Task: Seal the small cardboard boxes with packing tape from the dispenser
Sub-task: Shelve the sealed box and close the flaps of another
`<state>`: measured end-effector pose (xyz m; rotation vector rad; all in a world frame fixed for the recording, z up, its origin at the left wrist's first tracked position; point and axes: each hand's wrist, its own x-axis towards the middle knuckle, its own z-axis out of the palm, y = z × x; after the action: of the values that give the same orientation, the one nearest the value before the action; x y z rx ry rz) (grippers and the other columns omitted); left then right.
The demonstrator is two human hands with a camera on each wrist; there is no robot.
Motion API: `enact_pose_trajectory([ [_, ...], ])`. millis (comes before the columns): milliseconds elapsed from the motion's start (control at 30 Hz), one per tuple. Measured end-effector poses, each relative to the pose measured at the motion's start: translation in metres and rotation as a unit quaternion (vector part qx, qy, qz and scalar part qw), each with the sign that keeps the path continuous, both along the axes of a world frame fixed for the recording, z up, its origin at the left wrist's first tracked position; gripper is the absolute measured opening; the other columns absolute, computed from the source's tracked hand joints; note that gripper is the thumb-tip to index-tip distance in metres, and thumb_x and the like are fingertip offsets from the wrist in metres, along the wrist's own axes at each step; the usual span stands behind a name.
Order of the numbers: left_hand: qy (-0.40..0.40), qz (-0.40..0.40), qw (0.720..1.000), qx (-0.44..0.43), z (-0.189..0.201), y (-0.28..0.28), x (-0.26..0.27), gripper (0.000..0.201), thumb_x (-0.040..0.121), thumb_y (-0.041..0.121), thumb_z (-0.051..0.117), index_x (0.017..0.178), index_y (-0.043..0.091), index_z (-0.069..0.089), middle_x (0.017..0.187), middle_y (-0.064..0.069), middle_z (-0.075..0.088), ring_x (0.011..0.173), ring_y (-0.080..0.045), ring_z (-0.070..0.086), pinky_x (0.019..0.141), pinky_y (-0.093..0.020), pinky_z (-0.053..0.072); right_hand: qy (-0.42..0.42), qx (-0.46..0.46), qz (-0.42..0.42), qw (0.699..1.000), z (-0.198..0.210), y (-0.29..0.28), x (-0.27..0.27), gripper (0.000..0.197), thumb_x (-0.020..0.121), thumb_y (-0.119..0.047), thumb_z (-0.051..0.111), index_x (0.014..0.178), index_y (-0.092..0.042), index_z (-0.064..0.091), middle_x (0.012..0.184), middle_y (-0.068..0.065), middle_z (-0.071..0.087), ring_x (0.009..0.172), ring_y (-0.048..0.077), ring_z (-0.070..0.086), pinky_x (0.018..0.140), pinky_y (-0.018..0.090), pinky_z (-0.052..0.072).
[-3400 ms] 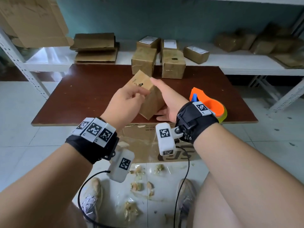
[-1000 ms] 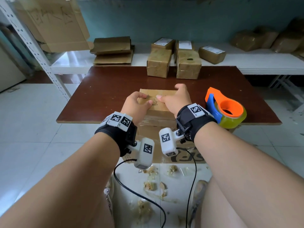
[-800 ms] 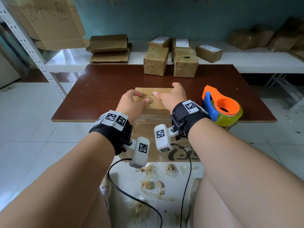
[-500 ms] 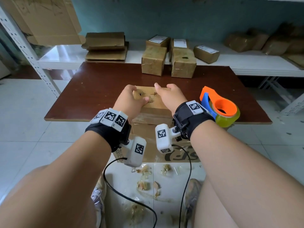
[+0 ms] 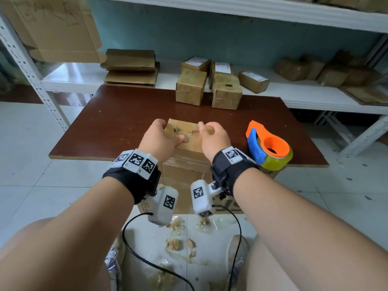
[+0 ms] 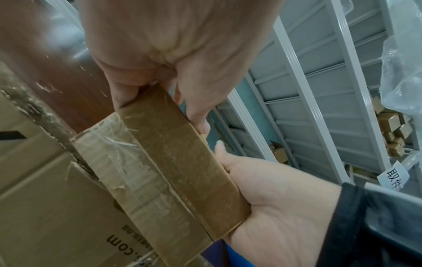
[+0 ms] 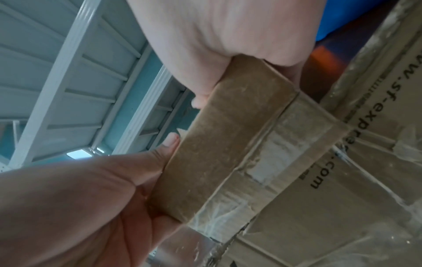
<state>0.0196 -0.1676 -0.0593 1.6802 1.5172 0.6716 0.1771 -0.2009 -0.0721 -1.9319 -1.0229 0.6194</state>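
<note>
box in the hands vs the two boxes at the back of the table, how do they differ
The box in the hands lies low at the table's near edge; the two back boxes stand taller at the far edge. The left hand and right hand grip the near one; the back pair is untouched. All three are small brown cardboard boxes.

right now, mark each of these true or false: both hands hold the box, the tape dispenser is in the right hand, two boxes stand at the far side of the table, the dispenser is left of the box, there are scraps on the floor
1. Both hands hold the box: true, left hand and right hand grip its ends.
2. The dispenser is in the right hand: false, it sits on the table, untouched.
3. Two boxes stand at the table's far side: true.
4. The dispenser is left of the box: false, it is to its right.
5. Scraps lie on the floor: true.
</note>
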Motion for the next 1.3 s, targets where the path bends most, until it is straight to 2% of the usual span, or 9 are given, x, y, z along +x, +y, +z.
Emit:
enact_pose_trajectory([
  [167,-0.023,0.016,1.000,-0.013,-0.004,0.005,0.002,0.102,0.096,0.044,0.077,0.169,0.014,0.012,0.164,-0.012,0.044,0.146,-0.031,0.049,0.115,-0.045,0.045,0.076,-0.027,0.070,0.994,0.002,-0.005,0.004,0.084,0.091,-0.062,0.071,0.159,-0.026,0.038,0.159,-0.002,0.046,0.141,0.024,0.049,0.112,0.039,0.045],
  [333,-0.023,0.012,1.000,-0.011,-0.012,0.007,-0.001,0.100,0.096,0.047,0.076,0.169,0.015,0.015,0.165,-0.011,0.043,0.146,-0.029,0.049,0.117,-0.048,0.046,0.042,0.005,0.027,0.999,-0.003,0.005,0.007,0.062,0.084,-0.052,0.084,0.134,-0.024,0.060,0.124,-0.005,0.064,0.109,0.019,0.063,0.096,0.038,0.055],
  [467,-0.005,0.008,1.000,0.003,-0.012,0.004,0.000,0.094,0.098,0.047,0.073,0.168,0.014,0.019,0.163,-0.010,0.046,0.144,-0.030,0.051,0.115,-0.046,0.047,0.021,0.013,-0.014,1.000,-0.006,0.014,0.008,0.032,0.097,-0.053,0.067,0.112,-0.024,0.070,0.098,-0.007,0.067,0.094,0.022,0.066,0.081,0.034,0.052],
  [567,0.011,0.007,1.000,0.014,-0.012,0.002,0.001,0.082,0.102,0.047,0.067,0.165,0.013,0.028,0.159,-0.009,0.051,0.140,-0.029,0.054,0.105,-0.038,0.048,0.053,0.000,-0.010,0.999,-0.001,0.016,0.010,0.044,0.107,-0.058,0.045,0.105,-0.019,0.067,0.088,-0.005,0.063,0.094,0.026,0.063,0.084,0.037,0.049],
  [733,0.006,0.019,0.999,0.031,-0.009,-0.011,0.009,0.035,0.100,0.066,0.056,0.101,0.031,0.052,0.098,0.015,0.056,0.099,-0.019,0.058,0.077,-0.031,0.043,0.018,-0.024,0.053,0.998,-0.002,0.010,0.007,0.054,0.095,-0.052,0.066,0.140,-0.024,0.054,0.119,-0.006,0.063,0.107,0.020,0.063,0.095,0.042,0.055],
  [867,0.029,-0.002,0.999,0.046,-0.014,-0.011,0.009,0.093,0.084,0.079,0.068,0.148,0.016,0.045,0.128,0.006,0.061,0.109,-0.015,0.061,0.084,-0.033,0.051,0.026,0.014,-0.021,0.999,-0.006,0.011,0.001,0.044,0.107,-0.059,0.041,0.111,-0.021,0.063,0.091,-0.008,0.062,0.095,0.024,0.065,0.083,0.039,0.051],
  [1033,0.086,0.017,0.996,0.022,-0.015,-0.001,0.009,0.114,0.073,0.085,0.072,0.158,0.018,0.037,0.153,-0.004,0.048,0.128,-0.024,0.059,0.097,-0.041,0.054,0.027,0.012,-0.013,0.999,-0.005,0.009,0.000,0.059,0.105,-0.071,0.024,0.100,-0.026,0.062,0.088,-0.012,0.062,0.087,0.016,0.061,0.080,0.037,0.043],
  [1200,0.046,0.029,0.997,0.056,-0.022,0.009,0.005,0.067,0.085,0.083,0.057,0.105,0.020,0.067,0.107,-0.002,0.071,0.089,-0.022,0.070,0.079,-0.042,0.061,0.017,0.000,-0.010,1.000,-0.008,0.013,0.001,0.064,0.102,-0.077,0.020,0.095,-0.027,0.060,0.088,-0.007,0.065,0.091,0.020,0.065,0.084,0.040,0.049],
  [1300,0.044,0.015,0.999,0.028,-0.022,0.010,0.007,0.085,0.078,0.097,0.045,0.103,0.019,0.065,0.111,-0.004,0.069,0.090,-0.022,0.070,0.080,-0.041,0.059,0.011,-0.002,-0.010,1.000,-0.009,0.011,0.001,0.064,0.102,-0.076,0.021,0.103,-0.026,0.061,0.090,-0.010,0.064,0.089,0.017,0.063,0.081,0.039,0.045],
])
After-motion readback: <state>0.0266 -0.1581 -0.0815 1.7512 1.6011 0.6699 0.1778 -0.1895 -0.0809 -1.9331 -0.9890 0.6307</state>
